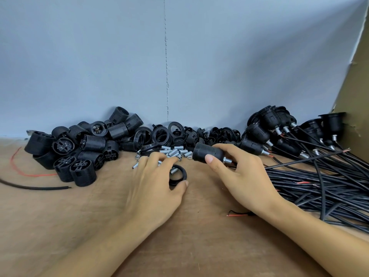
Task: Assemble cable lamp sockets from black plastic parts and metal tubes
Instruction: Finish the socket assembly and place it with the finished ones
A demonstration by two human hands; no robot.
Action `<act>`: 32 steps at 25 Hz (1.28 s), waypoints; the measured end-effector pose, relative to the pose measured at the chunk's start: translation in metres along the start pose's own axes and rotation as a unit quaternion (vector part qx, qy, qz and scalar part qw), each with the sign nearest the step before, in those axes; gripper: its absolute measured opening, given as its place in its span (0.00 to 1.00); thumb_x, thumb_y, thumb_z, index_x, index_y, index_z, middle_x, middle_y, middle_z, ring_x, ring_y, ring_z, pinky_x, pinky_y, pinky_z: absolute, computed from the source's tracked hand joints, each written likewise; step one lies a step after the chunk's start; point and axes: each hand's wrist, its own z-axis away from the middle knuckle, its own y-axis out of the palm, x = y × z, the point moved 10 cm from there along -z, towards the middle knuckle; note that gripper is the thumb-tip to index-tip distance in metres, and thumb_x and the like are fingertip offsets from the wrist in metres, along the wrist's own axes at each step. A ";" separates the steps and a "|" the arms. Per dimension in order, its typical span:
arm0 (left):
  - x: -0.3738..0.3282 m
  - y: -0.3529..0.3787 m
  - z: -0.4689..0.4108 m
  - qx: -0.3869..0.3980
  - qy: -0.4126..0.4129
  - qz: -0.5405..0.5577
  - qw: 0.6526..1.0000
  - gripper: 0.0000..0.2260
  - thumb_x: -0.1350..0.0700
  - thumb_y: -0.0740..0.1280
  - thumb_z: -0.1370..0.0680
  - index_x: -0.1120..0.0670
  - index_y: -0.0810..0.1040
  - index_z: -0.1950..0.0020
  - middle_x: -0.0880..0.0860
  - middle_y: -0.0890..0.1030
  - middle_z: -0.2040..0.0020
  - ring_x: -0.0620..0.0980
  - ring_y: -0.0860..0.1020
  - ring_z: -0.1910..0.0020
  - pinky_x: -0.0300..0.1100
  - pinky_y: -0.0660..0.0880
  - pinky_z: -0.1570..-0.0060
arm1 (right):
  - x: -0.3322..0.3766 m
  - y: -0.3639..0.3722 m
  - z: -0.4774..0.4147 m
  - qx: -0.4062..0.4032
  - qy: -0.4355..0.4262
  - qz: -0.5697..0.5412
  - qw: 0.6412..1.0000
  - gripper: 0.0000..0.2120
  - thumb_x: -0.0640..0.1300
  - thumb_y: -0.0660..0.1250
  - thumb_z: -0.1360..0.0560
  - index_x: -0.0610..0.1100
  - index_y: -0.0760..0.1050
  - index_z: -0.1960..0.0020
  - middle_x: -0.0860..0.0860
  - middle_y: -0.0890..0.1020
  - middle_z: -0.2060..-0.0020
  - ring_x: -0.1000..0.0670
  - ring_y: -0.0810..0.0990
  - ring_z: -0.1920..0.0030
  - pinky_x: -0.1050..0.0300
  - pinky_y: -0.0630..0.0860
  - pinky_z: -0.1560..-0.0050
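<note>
Looks well under way, yet far from finished. Grips a socket in the right hand, thumb and fingers curled round its threaded body, with a metal tube fitted at its rear end, just above the worktop and beside the loose tubes. Pinches a black ring lying on the worktop with the left hand, thumb at the near rim. Counts as done: the cabled sockets stacked at right. Leaves to assemble: the bare bodies heaped at left, plus more rings behind.
</note>
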 end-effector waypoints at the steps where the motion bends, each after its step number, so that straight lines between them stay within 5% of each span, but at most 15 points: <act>1: -0.001 0.001 -0.001 0.006 0.007 -0.020 1.000 0.17 0.43 0.74 0.27 0.45 0.82 0.40 0.42 0.74 0.43 0.47 0.68 0.43 0.46 0.68 0.40 | -0.001 0.002 0.000 0.008 0.003 0.002 1.000 0.17 0.63 0.65 0.25 0.57 0.79 0.41 0.67 0.82 0.53 0.65 0.79 0.50 0.73 0.72 0.50; 4: 0.003 0.003 -0.001 0.022 -0.003 0.000 1.000 0.04 0.47 0.74 0.26 0.44 0.85 0.53 0.39 0.71 0.48 0.46 0.67 0.44 0.46 0.66 0.40 | -0.003 0.008 0.001 0.041 0.006 0.018 0.999 0.19 0.63 0.65 0.25 0.57 0.79 0.39 0.66 0.83 0.51 0.65 0.79 0.48 0.70 0.72 0.48; 8: 0.003 -0.002 -0.001 -0.003 0.004 0.045 0.999 0.03 0.53 0.76 0.26 0.47 0.84 0.57 0.41 0.72 0.45 0.46 0.71 0.44 0.50 0.69 0.38 | 0.001 0.011 0.001 0.062 -0.004 0.024 0.998 0.16 0.61 0.67 0.24 0.57 0.79 0.39 0.68 0.82 0.51 0.67 0.78 0.48 0.74 0.70 0.48; 11: -0.005 -0.024 0.001 -0.082 0.027 0.131 0.988 0.04 0.56 0.76 0.26 0.47 0.83 0.55 0.43 0.75 0.40 0.33 0.74 0.47 0.34 0.72 0.46 | 0.008 0.012 0.002 0.079 -0.019 -0.003 0.997 0.15 0.59 0.68 0.24 0.56 0.79 0.39 0.65 0.83 0.49 0.64 0.79 0.44 0.67 0.72 0.43; 13: -0.007 -0.030 0.002 -0.099 0.024 0.196 0.975 0.10 0.60 0.76 0.26 0.45 0.81 0.56 0.40 0.80 0.48 0.35 0.79 0.50 0.28 0.72 0.53 | 0.015 0.013 0.004 0.085 -0.038 -0.018 0.996 0.15 0.58 0.68 0.23 0.55 0.79 0.38 0.64 0.83 0.48 0.63 0.79 0.43 0.64 0.72 0.41; 16: 0.003 -0.027 0.003 -0.083 -0.031 0.301 0.950 0.17 0.65 0.78 0.29 0.45 0.80 0.51 0.41 0.85 0.54 0.40 0.84 0.54 0.32 0.78 0.54 | 0.019 0.011 0.005 0.079 -0.058 -0.010 0.995 0.17 0.56 0.70 0.24 0.54 0.79 0.37 0.63 0.83 0.45 0.62 0.78 0.41 0.64 0.72 0.39; 20: -0.001 -0.007 0.009 -0.007 -0.057 0.384 0.922 0.29 0.69 0.72 0.24 0.42 0.73 0.32 0.37 0.84 0.43 0.40 0.85 0.48 0.33 0.78 0.45 | 0.020 0.010 0.005 0.075 -0.069 -0.004 0.995 0.18 0.54 0.73 0.26 0.56 0.78 0.37 0.62 0.82 0.45 0.60 0.78 0.41 0.66 0.71 0.39; 26: -0.011 0.001 0.011 0.039 -0.048 0.420 0.906 0.22 0.66 0.61 0.17 0.39 0.78 0.36 0.37 0.84 0.42 0.36 0.80 0.40 0.37 0.74 0.36 | 0.024 0.010 0.006 0.077 -0.088 0.006 0.993 0.19 0.50 0.76 0.27 0.56 0.79 0.37 0.62 0.80 0.44 0.57 0.78 0.40 0.55 0.73 0.37; 29: -0.010 0.009 0.014 0.060 -0.071 0.463 0.882 0.18 0.63 0.59 0.15 0.43 0.81 0.38 0.42 0.85 0.43 0.41 0.81 0.39 0.47 0.75 0.34 | 0.027 0.010 0.008 0.076 -0.100 0.011 0.992 0.20 0.50 0.76 0.28 0.56 0.79 0.37 0.62 0.81 0.44 0.57 0.78 0.40 0.55 0.73 0.37; 32: -0.002 0.011 0.013 0.050 -0.110 0.519 0.846 0.12 0.61 0.61 0.16 0.48 0.82 0.42 0.47 0.87 0.46 0.46 0.83 0.42 0.46 0.79 0.37 | 0.028 0.010 0.007 0.075 -0.100 0.005 0.992 0.20 0.50 0.77 0.28 0.55 0.80 0.38 0.62 0.82 0.44 0.58 0.78 0.40 0.57 0.73 0.37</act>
